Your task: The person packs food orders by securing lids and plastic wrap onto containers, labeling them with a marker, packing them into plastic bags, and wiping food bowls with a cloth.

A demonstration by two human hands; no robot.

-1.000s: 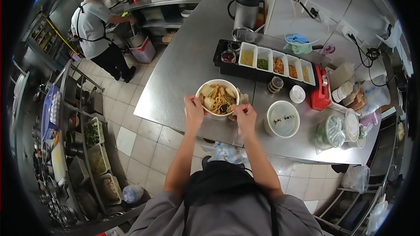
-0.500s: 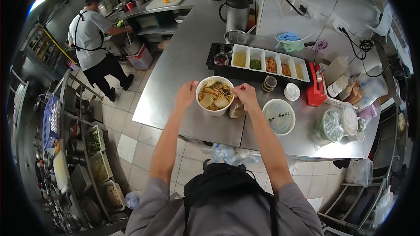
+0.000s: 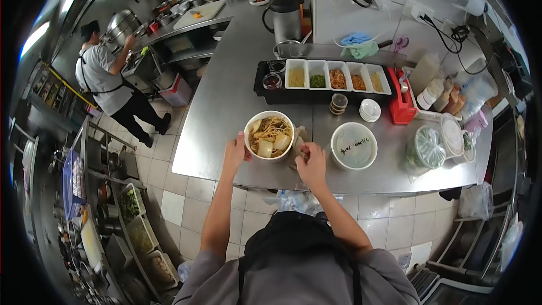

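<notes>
A white round bowl of noodles (image 3: 271, 135) with pale chunks stands on the steel counter. My left hand (image 3: 236, 151) is at its left side, fingers closed against the wall near the rim. To the right of the bowl is my right hand (image 3: 311, 162), apart from the rim, its fingers curled together beside a crumpled brown cloth (image 3: 300, 138). What those fingers hold, if anything, is hidden. A lidded white tub (image 3: 354, 146) with handwriting on the lid stands to the right of this hand.
Behind the bowl a black rack (image 3: 271, 94) holds several white trays of toppings. Small white dishes (image 3: 370, 110), a red holder (image 3: 402, 101), a bagged container (image 3: 426, 149) and a steel jug (image 3: 285, 20) stand around. A co-worker (image 3: 107, 79) is at the far left.
The bowl's contents have turned round. My right hand has left the rim and lowered beside the cloth; my left hand has come against the bowl. The co-worker has raised an arm.
</notes>
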